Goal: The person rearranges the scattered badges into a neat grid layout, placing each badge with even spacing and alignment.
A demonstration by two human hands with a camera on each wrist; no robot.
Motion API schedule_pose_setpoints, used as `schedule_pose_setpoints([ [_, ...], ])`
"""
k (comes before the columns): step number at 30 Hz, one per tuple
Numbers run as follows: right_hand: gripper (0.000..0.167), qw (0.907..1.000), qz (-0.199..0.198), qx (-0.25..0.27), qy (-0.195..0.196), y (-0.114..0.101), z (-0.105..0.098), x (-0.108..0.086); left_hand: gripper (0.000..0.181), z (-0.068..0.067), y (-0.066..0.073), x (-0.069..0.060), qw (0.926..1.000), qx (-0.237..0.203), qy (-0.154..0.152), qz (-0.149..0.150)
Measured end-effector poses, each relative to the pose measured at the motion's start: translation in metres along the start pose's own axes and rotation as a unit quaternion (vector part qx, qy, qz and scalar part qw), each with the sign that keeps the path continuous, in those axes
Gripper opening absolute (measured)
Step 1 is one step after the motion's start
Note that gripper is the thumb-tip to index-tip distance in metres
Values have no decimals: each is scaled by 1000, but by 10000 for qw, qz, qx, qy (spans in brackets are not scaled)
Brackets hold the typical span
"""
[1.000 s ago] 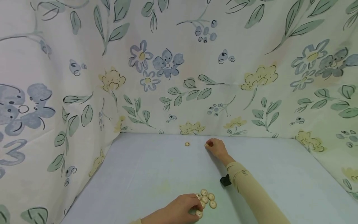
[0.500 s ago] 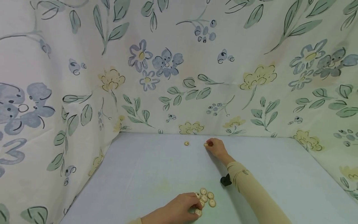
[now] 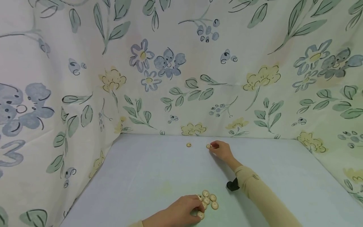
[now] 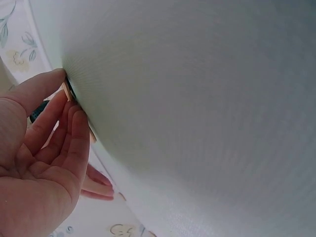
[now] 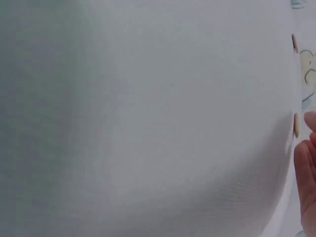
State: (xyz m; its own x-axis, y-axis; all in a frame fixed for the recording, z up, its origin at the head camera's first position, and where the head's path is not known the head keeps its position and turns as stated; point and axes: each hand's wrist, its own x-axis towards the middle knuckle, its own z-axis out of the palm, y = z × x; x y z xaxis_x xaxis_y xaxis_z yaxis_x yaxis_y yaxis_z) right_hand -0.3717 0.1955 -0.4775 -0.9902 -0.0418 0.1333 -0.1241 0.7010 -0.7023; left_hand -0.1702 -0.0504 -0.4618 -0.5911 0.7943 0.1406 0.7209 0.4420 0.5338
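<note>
At the front of the white table, my left hand (image 3: 182,209) pinches a round pale wooden disc (image 3: 200,215) between thumb and fingers. In the left wrist view the left hand (image 4: 49,133) holds the disc (image 4: 67,91) by its edges, flat against the surface. Beside it lies a cluster of similar discs (image 3: 206,200) with small dark marks, partly hidden by the fingers. Far back, my right hand (image 3: 222,150) is next to another disc (image 3: 208,146). The right wrist view shows a small gap between the right hand (image 5: 307,182) and that disc (image 5: 296,125).
A single disc (image 3: 188,145) lies at the back, left of the right hand. Under the right forearm shows a black object (image 3: 233,185), apparently worn at the wrist. Floral cloth (image 3: 181,78) walls off the table's back and sides.
My right hand has drawn slightly right, away from the back disc, which shows more fully now. The left hand has stayed at its disc.
</note>
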Motion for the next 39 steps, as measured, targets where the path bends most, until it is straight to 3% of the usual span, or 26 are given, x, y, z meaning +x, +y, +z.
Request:
schedule_pose_setpoints([
  [13,29,9980,332,533,6,0,-4,-20,11,1,-1,1,10000,-30,-18,41],
  [25,30,9956,226,907,10,3,-6,-38,12,1,-4,1,9999,-67,-86,69],
  [39,29,9899,221,1372,-288,-7,-7,-70,12,1,-5,1,9998,-143,-112,55],
])
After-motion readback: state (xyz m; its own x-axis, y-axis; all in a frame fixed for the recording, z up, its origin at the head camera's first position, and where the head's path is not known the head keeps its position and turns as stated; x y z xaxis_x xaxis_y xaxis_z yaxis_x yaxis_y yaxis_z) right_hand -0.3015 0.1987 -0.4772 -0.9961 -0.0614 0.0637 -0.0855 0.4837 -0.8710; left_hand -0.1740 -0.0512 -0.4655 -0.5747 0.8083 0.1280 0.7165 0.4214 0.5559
